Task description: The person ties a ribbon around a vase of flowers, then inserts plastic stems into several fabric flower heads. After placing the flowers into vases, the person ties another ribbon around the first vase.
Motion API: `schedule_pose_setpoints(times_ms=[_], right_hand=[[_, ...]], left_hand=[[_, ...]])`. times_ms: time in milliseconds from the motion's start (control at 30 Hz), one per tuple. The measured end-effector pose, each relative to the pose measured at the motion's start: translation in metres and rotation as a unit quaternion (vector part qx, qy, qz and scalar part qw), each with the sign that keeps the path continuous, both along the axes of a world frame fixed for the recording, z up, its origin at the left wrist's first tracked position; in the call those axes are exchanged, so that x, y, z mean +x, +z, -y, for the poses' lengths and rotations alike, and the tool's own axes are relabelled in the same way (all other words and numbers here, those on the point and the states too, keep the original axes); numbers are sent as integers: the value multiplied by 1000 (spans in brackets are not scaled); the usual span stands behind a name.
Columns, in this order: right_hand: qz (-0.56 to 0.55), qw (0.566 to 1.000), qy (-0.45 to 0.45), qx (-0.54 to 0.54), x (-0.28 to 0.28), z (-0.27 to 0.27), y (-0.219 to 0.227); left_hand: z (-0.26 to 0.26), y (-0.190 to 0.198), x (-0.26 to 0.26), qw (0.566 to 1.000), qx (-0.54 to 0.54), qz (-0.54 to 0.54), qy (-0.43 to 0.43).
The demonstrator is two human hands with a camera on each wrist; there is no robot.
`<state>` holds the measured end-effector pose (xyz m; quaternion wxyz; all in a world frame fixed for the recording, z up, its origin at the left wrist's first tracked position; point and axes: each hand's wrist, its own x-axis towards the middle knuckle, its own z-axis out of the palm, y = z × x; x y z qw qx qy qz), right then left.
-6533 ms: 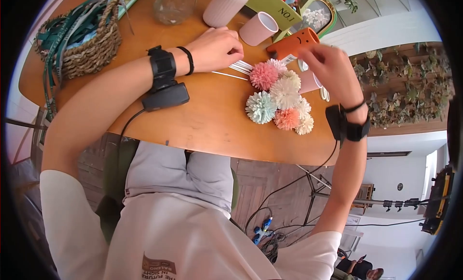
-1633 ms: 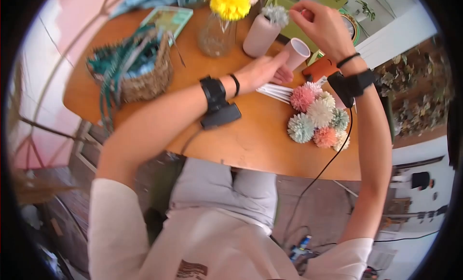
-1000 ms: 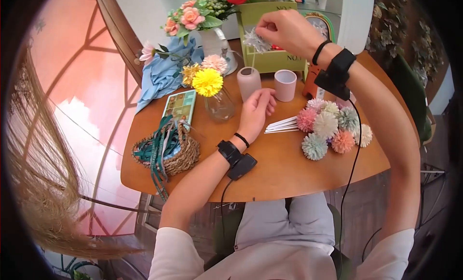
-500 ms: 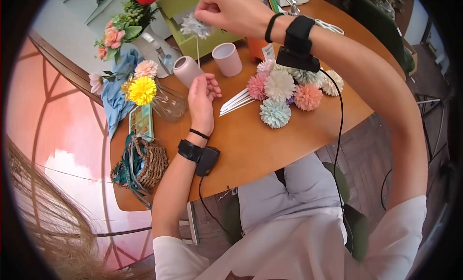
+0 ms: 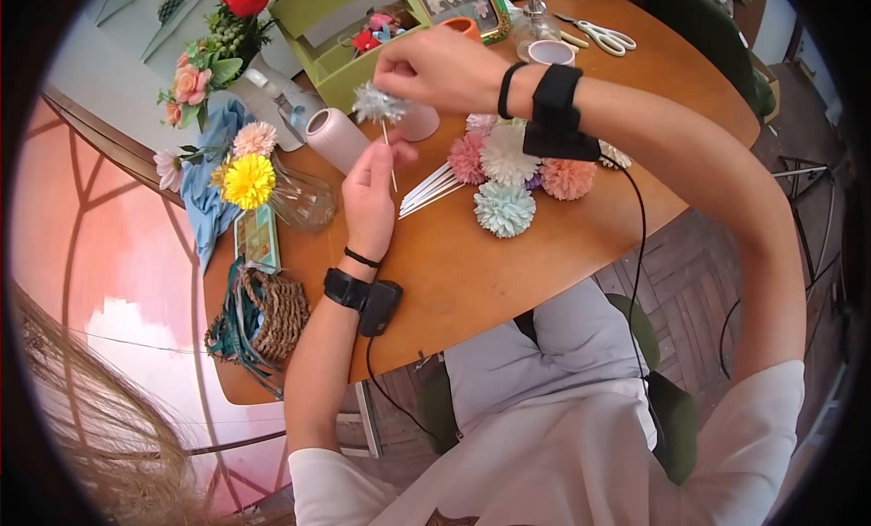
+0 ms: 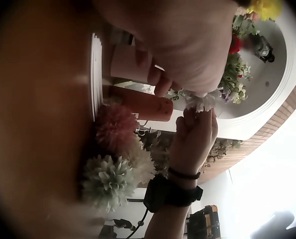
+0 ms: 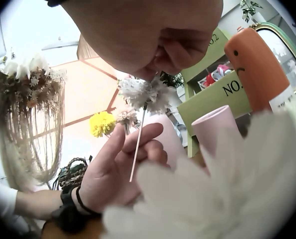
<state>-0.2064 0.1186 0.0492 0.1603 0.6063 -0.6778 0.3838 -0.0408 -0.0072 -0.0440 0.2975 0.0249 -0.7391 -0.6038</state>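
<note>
The right hand (image 5: pixel 445 71) pinches a silver-grey flower (image 5: pixel 376 104) at its head; its white stem points down. The left hand (image 5: pixel 370 199) is just below, thumb and fingers loosely spread around the stem. In the right wrist view the stem (image 7: pixel 137 149) crosses in front of the left palm (image 7: pixel 105 177); whether they touch I cannot tell. A pink ribbed vase (image 5: pixel 336 138) stands behind the left hand. White sticks (image 5: pixel 431 192) lie to its right, beside pink (image 5: pixel 467 159), white (image 5: pixel 508 156), pale teal (image 5: pixel 504 209) and orange (image 5: pixel 569 179) flower heads.
A glass jar (image 5: pixel 307 202) with yellow and peach flowers stands left, near a woven basket (image 5: pixel 283 317) of ribbons. Behind are a green box (image 5: pixel 354 77) and a pink cup (image 5: pixel 419 122). Scissors (image 5: pixel 610 38) lie at the back right.
The right hand has lifted the grey flower from the pink vase's mouth and brought it toward the left hand. The stem's lower end now hangs by the left fingers instead of at the vase.
</note>
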Motion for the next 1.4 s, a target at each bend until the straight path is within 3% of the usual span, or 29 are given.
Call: schedule_pose_setpoints(times_ms=[67, 167, 300, 367, 433, 533, 733, 1033, 1167, 1400], right_hand=[[16, 1000, 8, 22, 3, 1, -11], [7, 1000, -4, -28, 0, 2, -16], [25, 997, -46, -64, -20, -19, 10], [56, 998, -36, 7, -26, -38, 22], [17, 999, -9, 26, -30, -56, 23], [-1, 991, -8, 133, -22, -86, 29], [-58, 982, -68, 164, -17, -117, 24], [-18, 964, -173, 203, -35, -119, 15], [-37, 953, -121, 274, -39, -114, 6], [-30, 933, -164, 318, -37, -103, 25]], left_hand=[[4, -1, 1, 999, -16, 32, -2], [10, -6, 2, 998, -10, 53, -32], [8, -3, 4, 992, -77, 94, -24], [7, -5, 2, 986, -139, 94, -2], [11, -9, -1, 969, -236, 69, 36], [22, -13, -2, 962, -255, 87, 41], [28, -19, -1, 941, -322, 93, 39], [25, -16, 1, 948, -297, 112, 29], [23, -15, 2, 954, -280, 100, 36], [25, -17, 1, 950, -294, 103, 31]])
